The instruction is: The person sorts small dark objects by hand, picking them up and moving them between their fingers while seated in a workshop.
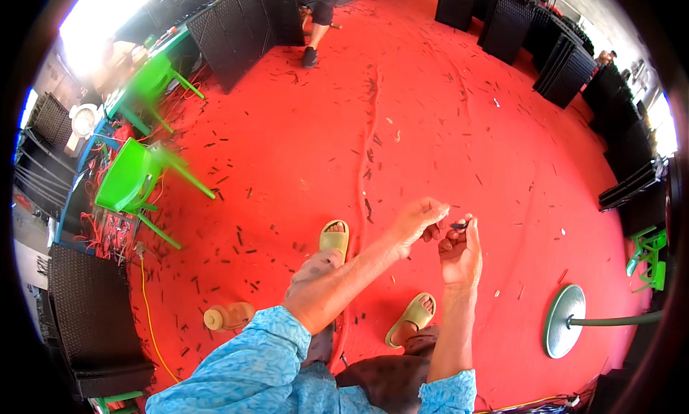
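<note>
The red floor [517,163] spreads from near to far, strewn with dark scraps [239,234], many of them on the left; a black woven panel [90,313] stands near left, and a green chair [128,177] lies farther along that side; a round green base [563,321] rests near right; in the middle, the left hand [423,220] is just beside the right hand [461,255], its fingertips drawn together, though I cannot tell whether they grip anything; the right hand pinches a small dark piece [458,226] at its fingertips, up above the floor between the two hands; the step in hand seems to be fine two-handed fingering of this piece; the next move probably calls for a steady right pinch and a light, precise left touch
</note>
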